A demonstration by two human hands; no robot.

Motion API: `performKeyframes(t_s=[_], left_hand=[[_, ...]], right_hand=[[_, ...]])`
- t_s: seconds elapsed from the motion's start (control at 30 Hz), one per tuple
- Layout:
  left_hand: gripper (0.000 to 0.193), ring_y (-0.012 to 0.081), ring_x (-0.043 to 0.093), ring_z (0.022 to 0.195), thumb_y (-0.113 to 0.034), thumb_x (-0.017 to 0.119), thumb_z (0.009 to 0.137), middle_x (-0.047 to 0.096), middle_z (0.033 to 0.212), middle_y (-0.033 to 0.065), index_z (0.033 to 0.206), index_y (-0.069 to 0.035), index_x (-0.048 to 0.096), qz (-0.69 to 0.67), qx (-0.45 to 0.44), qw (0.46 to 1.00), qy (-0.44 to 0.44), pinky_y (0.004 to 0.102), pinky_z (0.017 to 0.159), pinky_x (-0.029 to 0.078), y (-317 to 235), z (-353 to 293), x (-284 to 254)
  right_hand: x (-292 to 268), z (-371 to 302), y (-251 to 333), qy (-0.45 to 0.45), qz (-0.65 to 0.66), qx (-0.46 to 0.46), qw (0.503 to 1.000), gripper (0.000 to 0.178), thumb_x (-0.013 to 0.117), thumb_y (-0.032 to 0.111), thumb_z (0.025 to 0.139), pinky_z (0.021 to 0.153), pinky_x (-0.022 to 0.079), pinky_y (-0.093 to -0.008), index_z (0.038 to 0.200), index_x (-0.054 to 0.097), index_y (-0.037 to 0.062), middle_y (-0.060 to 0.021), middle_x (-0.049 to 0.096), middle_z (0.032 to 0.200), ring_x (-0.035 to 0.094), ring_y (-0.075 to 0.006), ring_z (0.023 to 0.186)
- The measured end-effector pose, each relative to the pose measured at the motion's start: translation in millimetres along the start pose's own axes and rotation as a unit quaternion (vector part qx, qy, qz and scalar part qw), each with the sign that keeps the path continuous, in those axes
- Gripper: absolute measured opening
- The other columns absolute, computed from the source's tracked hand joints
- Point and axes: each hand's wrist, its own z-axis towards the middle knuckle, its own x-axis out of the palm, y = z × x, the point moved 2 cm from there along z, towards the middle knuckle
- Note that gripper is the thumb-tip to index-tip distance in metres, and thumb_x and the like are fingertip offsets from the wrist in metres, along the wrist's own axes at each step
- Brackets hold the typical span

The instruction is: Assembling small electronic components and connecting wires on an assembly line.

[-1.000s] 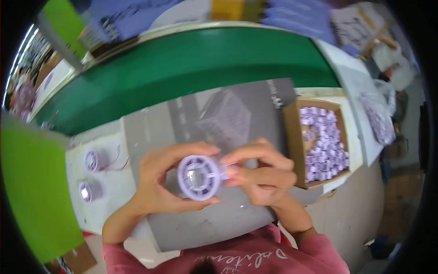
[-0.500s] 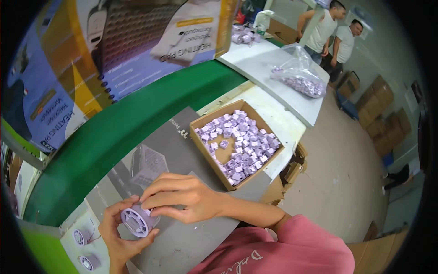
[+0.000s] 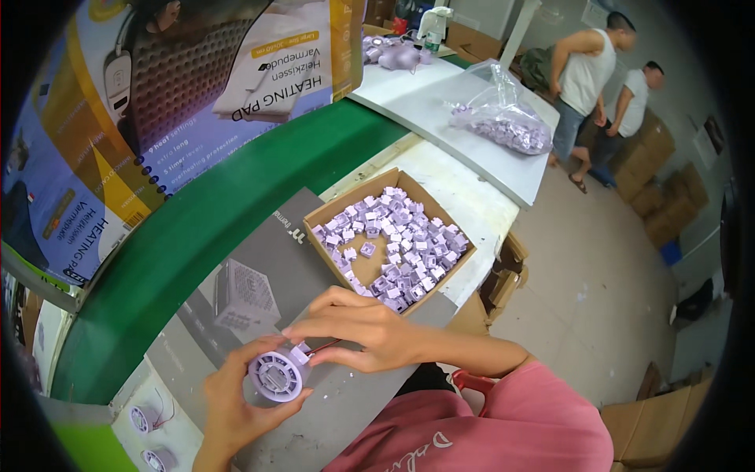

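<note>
My left hand (image 3: 230, 397) wraps its thumb and fingers around a round lilac plastic housing (image 3: 277, 377), whose slotted ring face is turned toward me. At the housing's upper right side, my right hand (image 3: 358, 330) pinches a small lilac plastic block (image 3: 300, 352) that touches its rim. A thin dark red wire (image 3: 324, 346) runs from the block under my right fingers. Just beyond that hand is an open cardboard box (image 3: 329, 266) with many small lilac blocks (image 3: 429, 252) in it.
Two similar round lilac housings, a far one (image 3: 143, 419) with thin wires and a near one (image 3: 159, 459), lie at left. Behind the green belt (image 3: 236, 177) stands a large printed carton (image 3: 189, 63). A clear bag of lilac parts (image 3: 507, 130) rests far right; two people walk beyond.
Both hands and the housing have shifted right. The small block and red wire now show at the housing's side. The two people have moved nearer along the floor, and the view has shifted slightly.
</note>
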Motion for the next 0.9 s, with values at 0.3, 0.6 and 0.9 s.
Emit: performKeyframes(t_s=[0.3,0.6,0.9], left_hand=[[0.07,0.0224,0.068,0.1,-0.016,0.091,0.06,0.066,0.115,0.0127,0.117,-0.002,0.054,-0.036,-0.038,0.998,0.046,0.0331,0.085,0.057,13,16,5],[0.071,0.0206,0.063,0.108,-0.007,0.089,0.059,0.063,0.119,0.0141,0.118,-0.001,0.05,-0.137,-0.114,0.98,-0.088,0.0329,0.091,0.053,36,33,-49],[0.065,0.0285,0.06,0.118,-0.005,0.088,0.062,0.064,0.122,0.017,0.116,-0.002,0.053,-0.02,0.037,0.994,-0.106,0.0359,0.092,0.053,31,20,-54]], right_hand=[[-15,-7,-9,0.006,-0.024,0.035,0.999,0.038,0.078,0.004,0.075,0.08,0.054,-0.0346,0.111,0.067,-0.0006,-0.0109,0.068,0.108,0.062,-0.0272,0.099],[-102,-21,-49,0.037,-0.367,0.245,0.896,0.031,0.074,0.012,0.077,0.087,0.045,-0.0417,0.106,0.065,0.0039,-0.0138,0.064,0.105,0.055,-0.0339,0.1],[-106,-28,-76,0.088,-0.385,0.31,0.865,0.024,0.073,-0.002,0.068,0.078,0.048,-0.0414,0.089,0.064,0.0029,-0.0127,0.065,0.089,0.059,-0.0329,0.088]])
